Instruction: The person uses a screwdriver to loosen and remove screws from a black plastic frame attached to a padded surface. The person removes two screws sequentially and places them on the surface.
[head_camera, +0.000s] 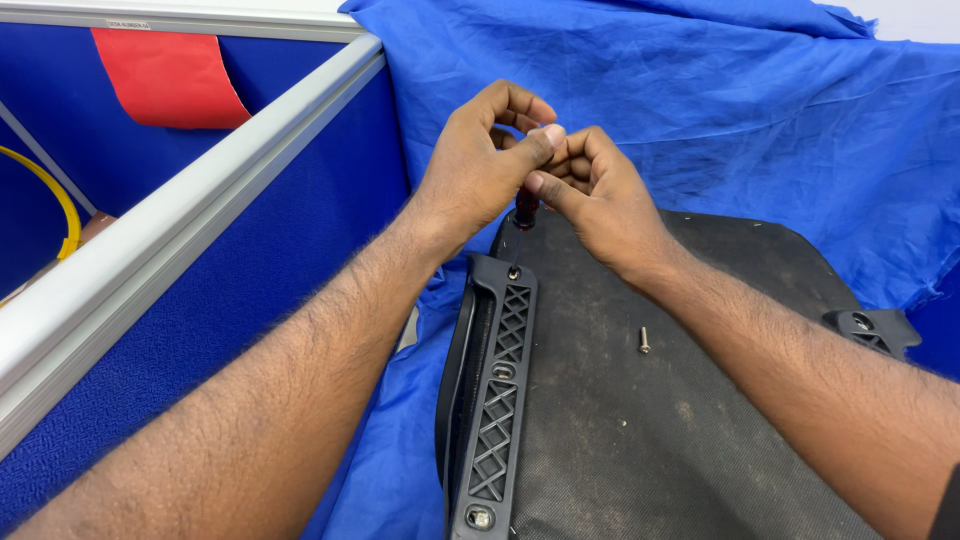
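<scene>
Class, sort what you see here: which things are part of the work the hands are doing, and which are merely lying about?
In the work:
left hand and right hand, both gripping the screwdriver
grey lattice bracket under its tip
black panel
loose screw lying on the panel

Lying about:
blue cloth
blue partition
red sheet
yellow cable

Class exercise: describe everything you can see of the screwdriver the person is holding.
The screwdriver stands nearly upright. Only a bit of dark red handle and a thin metal shaft show. The left hand and right hand close around its top. Its tip meets a screw hole at the far end of the grey lattice plastic bracket.
</scene>
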